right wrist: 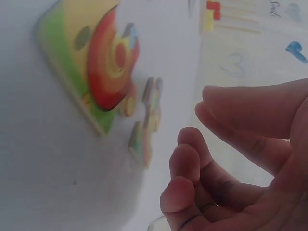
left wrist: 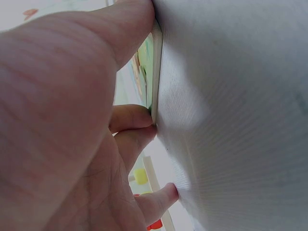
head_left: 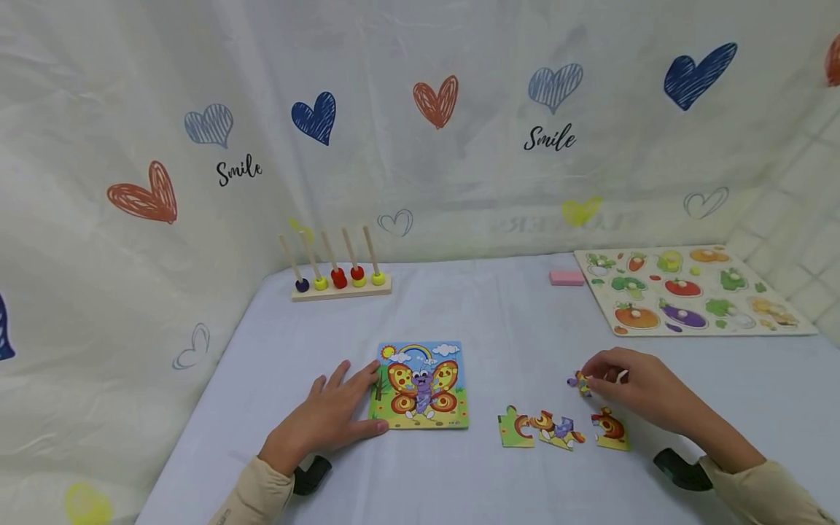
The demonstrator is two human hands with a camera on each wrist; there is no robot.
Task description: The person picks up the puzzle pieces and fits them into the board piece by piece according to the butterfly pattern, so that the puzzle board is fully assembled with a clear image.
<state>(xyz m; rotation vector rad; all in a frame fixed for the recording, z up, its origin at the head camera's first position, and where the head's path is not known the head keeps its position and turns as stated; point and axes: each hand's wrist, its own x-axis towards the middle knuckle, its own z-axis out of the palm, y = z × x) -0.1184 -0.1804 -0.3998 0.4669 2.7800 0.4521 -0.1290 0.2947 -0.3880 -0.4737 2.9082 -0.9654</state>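
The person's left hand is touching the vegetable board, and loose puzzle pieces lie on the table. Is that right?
Not quite: the head view shows the left hand touching the butterfly board instead. Loose puzzle pieces do lie on the table.

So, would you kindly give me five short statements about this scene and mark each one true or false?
1. The left hand touches the butterfly board. True.
2. The wooden stand at the back has four upright pegs. False: it has five.
3. A purple eggplant is among the pictures on the vegetable board. True.
4. The pink block is left of the wooden stand. False: it lies to the right of the stand, near the vegetable board.
5. The right hand is over the butterfly board. False: it is by the loose puzzle pieces, to the right of that board.
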